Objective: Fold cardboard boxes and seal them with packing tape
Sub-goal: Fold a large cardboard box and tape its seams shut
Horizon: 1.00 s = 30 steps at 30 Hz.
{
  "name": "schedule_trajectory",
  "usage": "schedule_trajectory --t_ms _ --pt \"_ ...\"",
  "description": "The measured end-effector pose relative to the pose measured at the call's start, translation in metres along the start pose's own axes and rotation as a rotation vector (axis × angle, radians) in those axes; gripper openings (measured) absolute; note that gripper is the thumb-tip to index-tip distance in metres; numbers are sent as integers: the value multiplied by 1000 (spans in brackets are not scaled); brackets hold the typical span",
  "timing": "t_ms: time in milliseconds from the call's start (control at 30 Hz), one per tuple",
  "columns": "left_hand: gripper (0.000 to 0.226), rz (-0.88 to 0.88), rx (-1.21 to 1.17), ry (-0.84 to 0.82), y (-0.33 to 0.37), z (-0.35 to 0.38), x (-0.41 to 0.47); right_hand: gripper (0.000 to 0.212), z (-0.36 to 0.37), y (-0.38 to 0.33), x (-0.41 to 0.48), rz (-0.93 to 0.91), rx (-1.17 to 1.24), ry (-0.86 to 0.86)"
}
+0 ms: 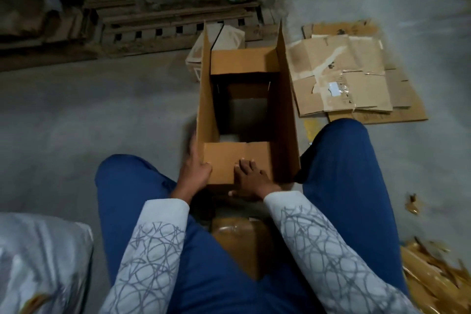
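Box: the cardboard box [288, 109] stands open on the concrete floor [102, 109] between the knees, long side flaps upright, far flap [242, 60] and near flap [224, 158] folded inward.
Right hand [251, 180]: flat, fingers straight, pressing on the near flap.
Left hand [195, 171]: blurred at the box's 7 o'clock corner, fingers along the outside wall; whether it grips cannot be told.
Around: flattened cardboard [356, 79] at 2 o'clock, just beside the box; pale carton [229, 35] touching at 12; stacked boards [153, 25] at 11; plastic bag [38, 257] at 8; cardboard scraps [428, 275] at 4.
In the way: a tape-wrapped parcel [237, 237] at 6, between the legs.
Room: bare floor from 9 to 10 o'clock.
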<state>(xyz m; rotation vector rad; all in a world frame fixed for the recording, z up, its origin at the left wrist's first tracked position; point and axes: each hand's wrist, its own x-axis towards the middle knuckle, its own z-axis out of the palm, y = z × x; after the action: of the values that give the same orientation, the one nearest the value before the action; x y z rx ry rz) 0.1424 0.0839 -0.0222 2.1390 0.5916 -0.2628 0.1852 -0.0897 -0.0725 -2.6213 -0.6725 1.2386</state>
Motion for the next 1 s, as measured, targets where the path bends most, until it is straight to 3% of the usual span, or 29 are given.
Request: schedule_trajectory --t_ms 167,300,367,467,533,633,700,867,1000 --pt "101 95 108 -117 13 17 -10 52 -27 8 -10 -74 24 9" --pt "104 138 465 -328 14 50 -8 45 -35 10 -43 -80 176 219" --pt "106 101 571 -399 17 60 -5 38 -33 12 -63 -116 171 456" --pt "115 69 701 -445 24 64 -3 37 -29 11 -89 16 93 1062" --pt "116 50 751 -462 24 62 0 49 -27 16 -100 182 306 1197" --pt "105 33 695 -458 17 61 5 60 -26 31 -99 173 751 954" --pt "91 39 665 -440 12 64 8 61 -29 37 -97 144 829 833" --pt "69 44 652 -420 7 74 12 50 -34 38 -82 96 635 546" --pt "64 77 651 -366 7 74 17 45 -16 28 -46 108 259 320"
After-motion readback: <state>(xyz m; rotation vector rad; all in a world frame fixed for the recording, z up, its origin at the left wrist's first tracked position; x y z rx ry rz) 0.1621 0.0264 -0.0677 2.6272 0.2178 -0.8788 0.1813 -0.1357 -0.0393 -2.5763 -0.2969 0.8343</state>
